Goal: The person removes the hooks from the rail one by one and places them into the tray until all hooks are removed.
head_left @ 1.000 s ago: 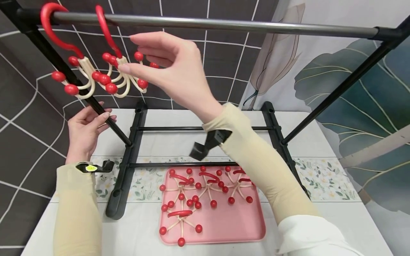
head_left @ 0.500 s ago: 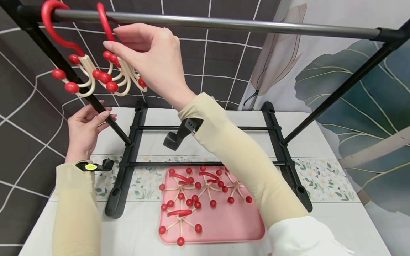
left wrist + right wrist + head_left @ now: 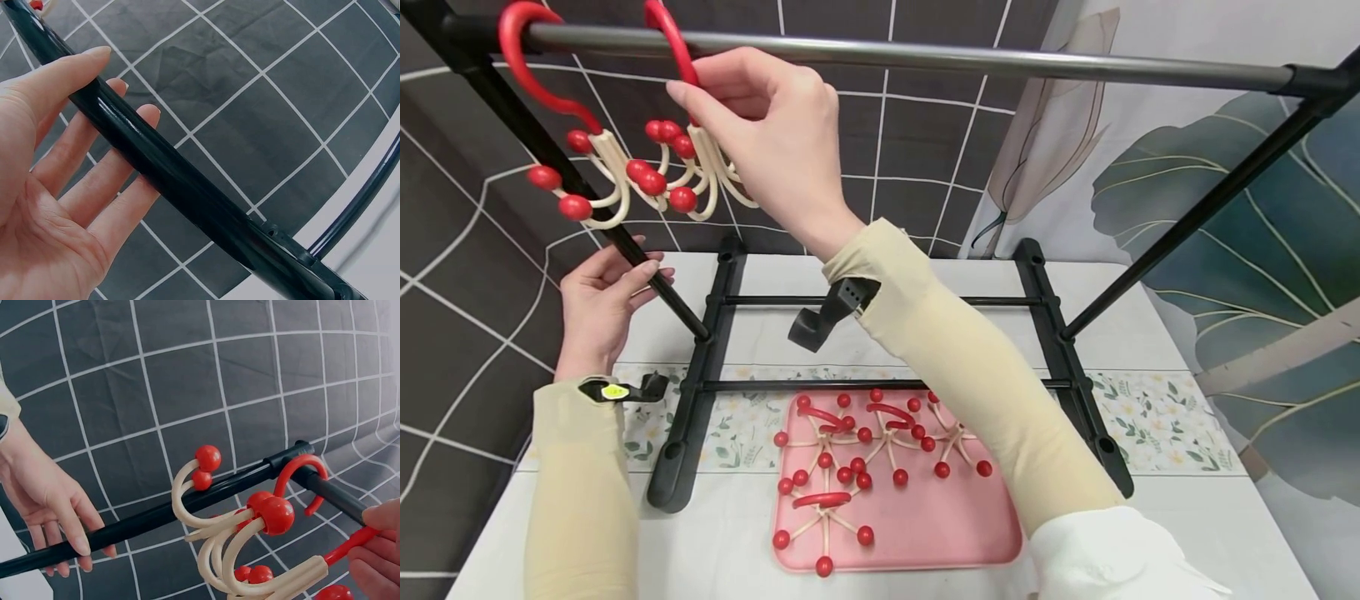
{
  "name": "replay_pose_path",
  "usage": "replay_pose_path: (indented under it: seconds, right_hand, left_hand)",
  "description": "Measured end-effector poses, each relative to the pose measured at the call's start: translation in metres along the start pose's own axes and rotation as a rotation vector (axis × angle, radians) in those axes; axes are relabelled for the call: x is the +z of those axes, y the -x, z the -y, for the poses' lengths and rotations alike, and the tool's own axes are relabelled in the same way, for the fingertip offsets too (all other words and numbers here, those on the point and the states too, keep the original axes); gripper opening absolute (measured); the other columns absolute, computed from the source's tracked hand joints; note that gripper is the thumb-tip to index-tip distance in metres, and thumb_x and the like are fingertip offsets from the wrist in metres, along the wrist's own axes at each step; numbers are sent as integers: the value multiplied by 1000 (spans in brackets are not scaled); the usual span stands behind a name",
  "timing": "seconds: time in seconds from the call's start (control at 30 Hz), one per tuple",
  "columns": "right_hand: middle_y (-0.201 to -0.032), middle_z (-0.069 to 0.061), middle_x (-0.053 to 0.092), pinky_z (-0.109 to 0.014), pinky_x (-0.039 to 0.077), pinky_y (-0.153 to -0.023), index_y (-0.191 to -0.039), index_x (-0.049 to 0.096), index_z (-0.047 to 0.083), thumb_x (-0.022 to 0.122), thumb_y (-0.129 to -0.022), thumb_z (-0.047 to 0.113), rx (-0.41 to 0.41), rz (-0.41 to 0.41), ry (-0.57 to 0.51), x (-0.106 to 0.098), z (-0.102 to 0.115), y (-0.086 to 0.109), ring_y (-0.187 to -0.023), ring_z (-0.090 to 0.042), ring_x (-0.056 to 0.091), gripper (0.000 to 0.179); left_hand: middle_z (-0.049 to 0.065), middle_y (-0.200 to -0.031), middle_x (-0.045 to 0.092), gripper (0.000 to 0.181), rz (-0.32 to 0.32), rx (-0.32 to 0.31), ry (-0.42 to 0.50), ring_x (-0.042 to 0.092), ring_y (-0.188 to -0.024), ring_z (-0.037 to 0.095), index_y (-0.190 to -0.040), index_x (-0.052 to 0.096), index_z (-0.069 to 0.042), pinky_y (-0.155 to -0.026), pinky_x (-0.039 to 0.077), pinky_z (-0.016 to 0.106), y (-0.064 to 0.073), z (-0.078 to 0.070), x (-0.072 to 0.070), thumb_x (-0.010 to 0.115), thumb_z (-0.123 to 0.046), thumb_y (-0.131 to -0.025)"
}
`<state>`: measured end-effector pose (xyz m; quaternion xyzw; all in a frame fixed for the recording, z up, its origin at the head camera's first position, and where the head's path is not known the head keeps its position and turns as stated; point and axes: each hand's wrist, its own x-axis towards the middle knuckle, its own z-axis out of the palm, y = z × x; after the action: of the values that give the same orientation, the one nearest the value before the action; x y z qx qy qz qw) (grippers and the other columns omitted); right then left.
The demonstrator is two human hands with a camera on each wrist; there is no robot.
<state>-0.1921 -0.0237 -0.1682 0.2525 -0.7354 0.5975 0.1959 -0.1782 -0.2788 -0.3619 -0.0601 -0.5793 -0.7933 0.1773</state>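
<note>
In the head view, a person's right hand (image 3: 782,137) pinches the red stem of a hanger (image 3: 702,150) between thumb and fingers; its cream prongs hang just below the fingertips, and its curved top crosses the metal rail (image 3: 925,57). A second hanger (image 3: 608,152) hangs just beside it, near the rail's end. Lower down, the left hand (image 3: 597,307) grips the rack's black post (image 3: 617,238). Four more hangers (image 3: 822,500) lie on a pink tray (image 3: 947,525) on the white bench (image 3: 707,550), well below the right hand. The left wrist view shows thumb and fingers on opposite sides of the sloping post. In the right wrist view, the held stem runs from the fingertips into the cream prongs, the second hanger's red hook close by over the rail.
</note>
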Motion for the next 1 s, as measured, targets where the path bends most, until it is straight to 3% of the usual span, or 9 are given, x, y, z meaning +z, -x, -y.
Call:
replay_pose_path:
  seconds: [0.27, 0.57, 0.73, 1.0]
  right_hand:
    - [-90, -2, 76, -19, 56, -80, -102, 76, -2, 83, -87, 6, -124, -61, -114, -16, 6, 9, -80, -1, 70, 18]
    - [-88, -9, 76, -31, 60, -79, -98, 74, -9, 80, -87, -2, -326, -54, -152, -45, 6, 27, -77, -12, 72, 14]
    - [-86, -12, 75, -36, 61, -77, -95, 72, -12, 78, -87, -6, -318, -41, -155, -59, 7, 45, -76, -18, 73, 12]
    - [-88, -10, 76, -41, 63, -74, -95, 74, -9, 81, -85, -4, -256, 1, -199, -75, -23, 77, -76, -23, 75, 13]
  left_hand:
    - [14, -99, 75, 39, -3, -6, -15, 76, -82, 23, -126, 65, 9, -79, 60, 32, 1, 0, 0, 74, 8, -88]
    - [15, -98, 75, 38, -2, -4, 14, 76, -81, 24, -125, 65, 11, -78, 60, 33, -1, 0, 1, 74, 10, -88]
    - [15, -98, 75, 39, -3, -2, 25, 76, -80, 24, -125, 65, 11, -78, 60, 33, -1, 0, 1, 75, 10, -87]
    - [16, -99, 74, 39, 17, -1, 13, 76, -81, 24, -126, 64, 11, -79, 61, 33, 0, 0, 0, 73, 11, -88]
